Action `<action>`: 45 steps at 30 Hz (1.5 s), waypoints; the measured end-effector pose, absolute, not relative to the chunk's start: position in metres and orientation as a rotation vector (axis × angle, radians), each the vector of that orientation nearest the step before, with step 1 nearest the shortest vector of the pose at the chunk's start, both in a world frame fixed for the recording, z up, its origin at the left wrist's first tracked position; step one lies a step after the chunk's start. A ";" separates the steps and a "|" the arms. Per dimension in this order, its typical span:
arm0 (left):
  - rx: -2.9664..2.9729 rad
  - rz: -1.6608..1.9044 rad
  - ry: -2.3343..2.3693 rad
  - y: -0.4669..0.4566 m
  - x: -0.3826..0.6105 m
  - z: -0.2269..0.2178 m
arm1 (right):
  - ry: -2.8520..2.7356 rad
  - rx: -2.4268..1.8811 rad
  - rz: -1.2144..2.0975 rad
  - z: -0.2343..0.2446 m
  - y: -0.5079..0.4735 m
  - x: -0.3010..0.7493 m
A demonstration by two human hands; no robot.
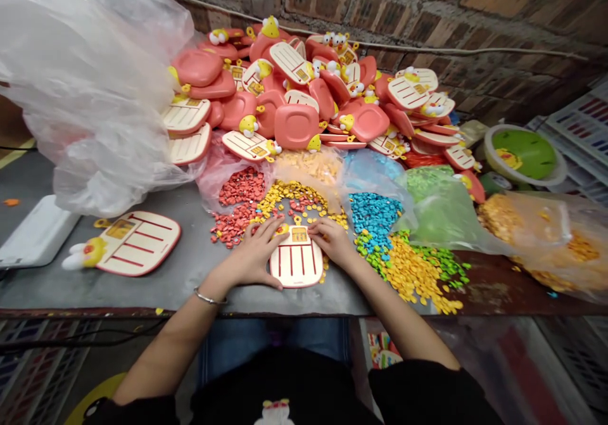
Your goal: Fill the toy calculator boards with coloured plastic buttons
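A cream toy board [297, 268] with a red edge, red slots and a small yellow panel at its top lies on the table in front of me. My left hand [254, 254] grips its left side, thumb at the lower edge and fingers over the upper corner. At the upper right corner, the fingers of my right hand [334, 241] are drawn together against the board; whether a small piece is between them is hidden. Loose red pieces [235, 222] and yellow pieces [285, 192] are heaped just beyond the board.
Many red-backed toy boards [297, 126] are piled against the brick wall [427, 7]. Blue pieces [375, 213] and orange-yellow pieces [413, 270] spread to the right. Another board [140, 244] lies left, near a white box [38, 232] and a large plastic bag [104, 95].
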State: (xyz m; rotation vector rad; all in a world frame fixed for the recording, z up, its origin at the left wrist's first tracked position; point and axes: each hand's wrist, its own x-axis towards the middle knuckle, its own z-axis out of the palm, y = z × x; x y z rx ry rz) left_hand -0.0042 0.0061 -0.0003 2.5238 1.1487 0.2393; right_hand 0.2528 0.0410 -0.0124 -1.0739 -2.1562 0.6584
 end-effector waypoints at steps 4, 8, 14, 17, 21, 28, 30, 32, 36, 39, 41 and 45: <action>2.527 0.247 1.180 0.005 -0.002 -0.001 | -2.196 -1.121 0.697 -0.003 0.022 0.258; 2.488 0.222 1.163 0.006 -0.001 -0.001 | -1.979 -1.276 0.849 -0.006 0.012 0.255; 2.441 0.300 1.127 0.006 -0.003 -0.003 | -1.858 -1.301 0.971 -0.013 0.019 0.247; 2.430 0.301 1.122 0.006 -0.003 -0.004 | -1.854 -1.268 1.022 -0.013 0.019 0.248; 2.426 0.268 1.130 0.006 -0.002 -0.004 | -1.932 -1.190 1.081 -0.015 0.022 0.240; 2.419 0.301 1.135 0.006 -0.001 -0.005 | -1.908 -1.200 1.074 -0.016 0.022 0.208; 2.406 0.303 1.143 0.006 -0.001 -0.005 | -1.835 -1.234 1.104 -0.016 0.020 0.204; 2.392 0.299 1.152 0.007 -0.001 -0.006 | -1.762 -1.283 1.101 -0.016 0.017 0.202; 2.395 0.268 1.150 0.007 0.000 -0.007 | -1.674 -1.360 1.045 -0.018 0.009 0.195; 2.405 0.276 1.150 0.007 0.000 -0.006 | -1.695 -1.344 1.012 -0.019 0.008 0.195; 2.406 0.284 1.151 0.007 0.000 -0.006 | -1.727 -1.294 1.029 -0.019 0.009 0.196; 2.411 0.269 1.154 0.007 0.000 -0.004 | -1.724 -1.282 1.077 -0.021 0.011 0.195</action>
